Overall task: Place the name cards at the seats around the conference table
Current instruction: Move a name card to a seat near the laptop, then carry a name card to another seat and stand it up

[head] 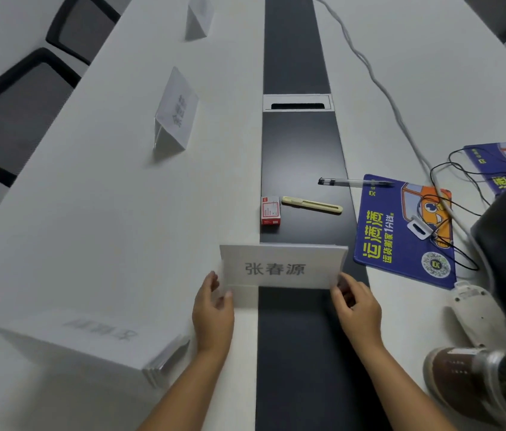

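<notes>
A white folded name card point(283, 267) with three printed characters stands in front of me, across the table's dark centre strip point(300, 144). My left hand point(213, 312) grips its left edge and my right hand point(356, 306) grips its right edge. A stack of folded name cards point(96, 346) lies on the white table point(115, 213) at my lower left. Two name cards stand along the left side: one point(175, 112) mid-table, another point(199, 17) at the far end.
Black chairs point(12, 107) line the left edge. On the strip lie a red-and-white small box point(270, 210), a cream utility knife point(312, 204) and a pen point(354, 182). Blue mouse pads point(401, 231), cables point(379, 82) and a white mouse point(478, 312) crowd the right.
</notes>
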